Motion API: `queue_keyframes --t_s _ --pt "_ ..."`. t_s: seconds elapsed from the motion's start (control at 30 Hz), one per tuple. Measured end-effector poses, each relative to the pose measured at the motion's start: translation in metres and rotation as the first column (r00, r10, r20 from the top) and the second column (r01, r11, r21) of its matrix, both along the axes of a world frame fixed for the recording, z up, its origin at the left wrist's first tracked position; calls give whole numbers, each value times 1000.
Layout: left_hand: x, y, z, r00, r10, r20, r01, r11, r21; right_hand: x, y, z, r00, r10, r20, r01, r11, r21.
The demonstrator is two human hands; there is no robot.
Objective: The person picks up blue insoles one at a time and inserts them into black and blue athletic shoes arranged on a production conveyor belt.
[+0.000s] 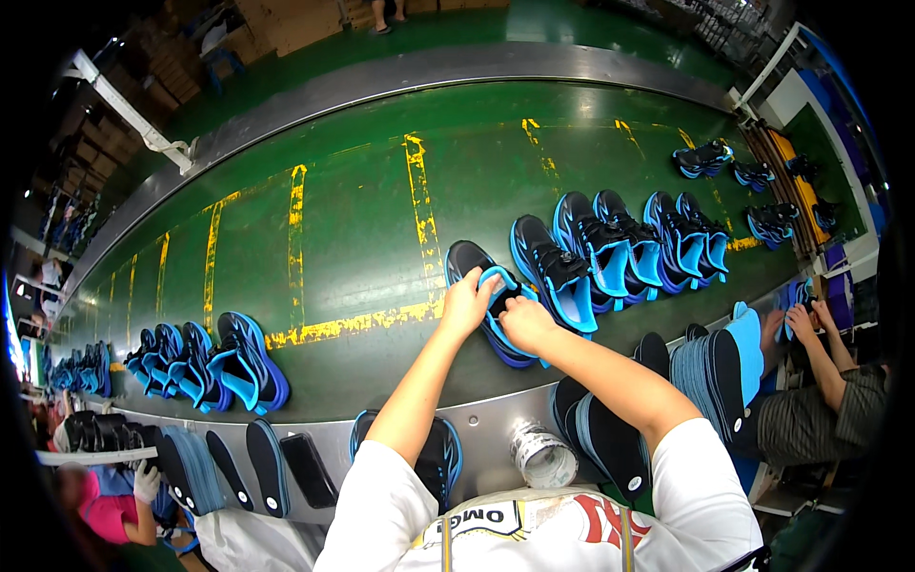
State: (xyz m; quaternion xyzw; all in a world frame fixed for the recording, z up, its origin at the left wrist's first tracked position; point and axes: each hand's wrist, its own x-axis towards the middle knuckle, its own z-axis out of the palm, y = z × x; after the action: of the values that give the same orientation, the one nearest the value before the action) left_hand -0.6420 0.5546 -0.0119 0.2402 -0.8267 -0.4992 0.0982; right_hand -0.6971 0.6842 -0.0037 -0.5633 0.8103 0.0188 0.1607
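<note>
A black sneaker [469, 255] with blue lining and sole lies on the green belt in front of me, its toe pointing away. My left hand [467, 303] grips the tongue side of its opening, thumb and fingers pinched together. At the collar, my right hand [527, 324] is closed with its fingertips at the blue lining; whether an insole is under them is hidden. Just right of it stands another black-and-blue sneaker [538, 253], beyond which several more sneakers [596, 238] stand in a row.
More sneakers [250, 357] line the belt [362, 229] at left. Along the near metal ledge are stacked insoles [701, 377], a phone [307, 469], a clear tape roll [545, 458] and a sneaker [438, 462] partly behind my arm. Co-workers' hands [805, 324] work at right; a gloved hand [147, 481] shows at left.
</note>
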Motion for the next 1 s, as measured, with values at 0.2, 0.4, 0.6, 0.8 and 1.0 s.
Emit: queue_keyframes --t_s 0.2,0.4,0.6,0.8,1.0 --pt "-1 2 -3 999 30 -29 -29 999 23 -4 0 -4 992 118 -50 -119 993 -18" --pt "-2 2 -3 1000 23 20 -23 999 25 -6 -6 -12 983 138 -123 -134 990 38" --pt "4 3 3 1000 26 6 -26 997 72 -5 -22 12 971 238 21 -216 840 497" --pt "3 4 6 999 11 30 -14 993 115 -11 -28 -4 929 352 111 -344 717 607" --pt "6 1 1 1000 -10 -23 13 995 95 -11 -11 38 923 298 243 -382 793 475"
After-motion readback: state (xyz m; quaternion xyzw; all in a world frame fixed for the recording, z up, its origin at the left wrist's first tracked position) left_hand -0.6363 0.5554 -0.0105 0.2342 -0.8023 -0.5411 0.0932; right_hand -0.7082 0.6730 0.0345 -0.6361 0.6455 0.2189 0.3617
